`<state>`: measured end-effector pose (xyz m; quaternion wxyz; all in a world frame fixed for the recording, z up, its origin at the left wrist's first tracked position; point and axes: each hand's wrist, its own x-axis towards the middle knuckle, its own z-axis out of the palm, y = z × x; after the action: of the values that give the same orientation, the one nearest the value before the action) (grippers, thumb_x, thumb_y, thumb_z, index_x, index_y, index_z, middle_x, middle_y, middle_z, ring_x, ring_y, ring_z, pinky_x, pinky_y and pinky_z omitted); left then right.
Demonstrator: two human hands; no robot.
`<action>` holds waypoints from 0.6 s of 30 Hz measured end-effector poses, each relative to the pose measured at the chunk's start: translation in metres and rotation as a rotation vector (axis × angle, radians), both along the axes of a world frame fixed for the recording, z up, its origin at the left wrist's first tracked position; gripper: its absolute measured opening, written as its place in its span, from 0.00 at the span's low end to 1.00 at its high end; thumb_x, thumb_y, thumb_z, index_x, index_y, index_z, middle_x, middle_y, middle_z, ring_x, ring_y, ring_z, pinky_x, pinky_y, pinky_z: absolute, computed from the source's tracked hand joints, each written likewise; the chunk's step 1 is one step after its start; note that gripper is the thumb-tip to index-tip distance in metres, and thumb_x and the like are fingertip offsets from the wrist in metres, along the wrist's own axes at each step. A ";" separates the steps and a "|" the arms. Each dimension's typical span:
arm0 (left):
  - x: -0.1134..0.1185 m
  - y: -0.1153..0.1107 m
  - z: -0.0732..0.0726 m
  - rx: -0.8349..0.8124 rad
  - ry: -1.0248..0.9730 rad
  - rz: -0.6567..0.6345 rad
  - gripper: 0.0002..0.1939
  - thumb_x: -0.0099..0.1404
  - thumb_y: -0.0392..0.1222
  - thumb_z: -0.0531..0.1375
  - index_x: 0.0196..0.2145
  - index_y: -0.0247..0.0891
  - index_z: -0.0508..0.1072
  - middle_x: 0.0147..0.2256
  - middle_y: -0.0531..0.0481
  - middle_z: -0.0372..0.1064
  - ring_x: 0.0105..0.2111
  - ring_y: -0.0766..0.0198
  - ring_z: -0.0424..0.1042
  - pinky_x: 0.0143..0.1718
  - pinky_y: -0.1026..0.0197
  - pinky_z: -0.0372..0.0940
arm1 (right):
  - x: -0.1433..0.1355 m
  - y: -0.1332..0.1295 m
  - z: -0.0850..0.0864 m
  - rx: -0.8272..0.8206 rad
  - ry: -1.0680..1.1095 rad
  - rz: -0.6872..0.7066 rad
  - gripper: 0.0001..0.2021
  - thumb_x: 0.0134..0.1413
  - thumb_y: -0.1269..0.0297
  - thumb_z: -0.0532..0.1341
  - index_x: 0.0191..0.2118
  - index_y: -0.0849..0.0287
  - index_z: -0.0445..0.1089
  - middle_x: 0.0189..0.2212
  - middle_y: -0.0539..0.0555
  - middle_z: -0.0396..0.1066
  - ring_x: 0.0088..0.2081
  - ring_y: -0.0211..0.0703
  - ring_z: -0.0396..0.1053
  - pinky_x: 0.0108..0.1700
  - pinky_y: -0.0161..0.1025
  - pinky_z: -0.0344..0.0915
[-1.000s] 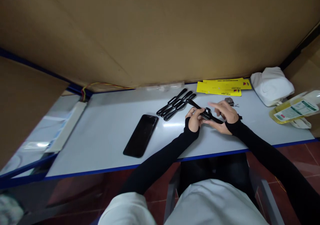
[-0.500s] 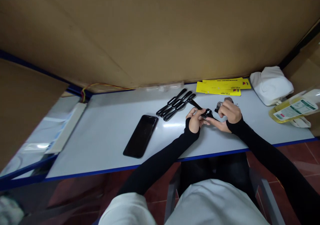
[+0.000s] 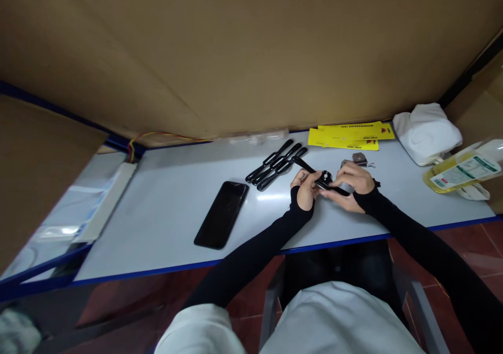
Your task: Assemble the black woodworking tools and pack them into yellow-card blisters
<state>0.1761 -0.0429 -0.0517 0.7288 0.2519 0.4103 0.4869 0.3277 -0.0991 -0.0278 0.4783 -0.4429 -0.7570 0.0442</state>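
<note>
My left hand (image 3: 305,190) is wrapped round a black spokeshave (image 3: 302,163) near its middle, one handle pointing up and to the left. Close against it, my right hand (image 3: 351,185) is closed on the other side, fingertips by the body and its round cap with a pale centre. Fingers hide much of the tool's middle. Several more black spokeshave bodies (image 3: 277,165) lie side by side to the left. Just beyond my right hand are small grey metal plates (image 3: 359,158) and silver screws (image 3: 370,165).
Yellow printed cards (image 3: 341,138) overlap at the back. A black phone (image 3: 221,215) lies left on the table (image 3: 149,212). At right are a white cloth-like bundle (image 3: 426,133) and a bottle of yellow liquid (image 3: 459,171) on its side. Clear plastic (image 3: 257,137) rests along the back wall.
My right hand has drawn back from the metal plates to the spokeshave's middle, uncovering the plates. The left hand keeps its hold, with the spokeshave slightly shifted.
</note>
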 end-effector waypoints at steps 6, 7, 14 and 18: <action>-0.002 -0.002 0.000 0.058 0.015 -0.064 0.22 0.45 0.46 0.75 0.28 0.40 0.65 0.26 0.54 0.74 0.19 0.64 0.72 0.16 0.65 0.65 | 0.005 -0.001 0.003 -0.081 -0.005 -0.061 0.13 0.60 0.61 0.70 0.49 0.56 0.78 0.39 0.56 0.73 0.34 0.44 0.68 0.36 0.43 0.68; -0.002 -0.002 0.000 0.062 0.016 -0.069 0.23 0.45 0.46 0.75 0.28 0.40 0.65 0.26 0.54 0.74 0.18 0.65 0.71 0.15 0.65 0.65 | 0.006 -0.001 0.002 -0.058 -0.031 -0.065 0.10 0.59 0.61 0.70 0.45 0.56 0.79 0.37 0.56 0.72 0.35 0.45 0.68 0.37 0.44 0.69; -0.002 -0.001 0.001 0.060 0.011 -0.063 0.25 0.44 0.46 0.76 0.29 0.41 0.64 0.25 0.54 0.72 0.17 0.65 0.71 0.14 0.65 0.63 | 0.005 -0.001 0.004 -0.007 -0.052 -0.109 0.06 0.59 0.61 0.69 0.40 0.55 0.76 0.35 0.56 0.72 0.36 0.47 0.69 0.38 0.46 0.71; -0.002 0.000 0.001 0.065 0.011 -0.036 0.24 0.44 0.46 0.76 0.28 0.40 0.64 0.26 0.54 0.72 0.17 0.65 0.71 0.13 0.65 0.63 | 0.005 -0.001 0.004 0.081 -0.089 -0.053 0.07 0.57 0.64 0.70 0.31 0.54 0.73 0.26 0.53 0.66 0.35 0.49 0.67 0.38 0.47 0.69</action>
<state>0.1739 -0.0430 -0.0506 0.7265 0.2856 0.3937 0.4854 0.3327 -0.1003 -0.0242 0.4628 -0.4445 -0.7667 -0.0190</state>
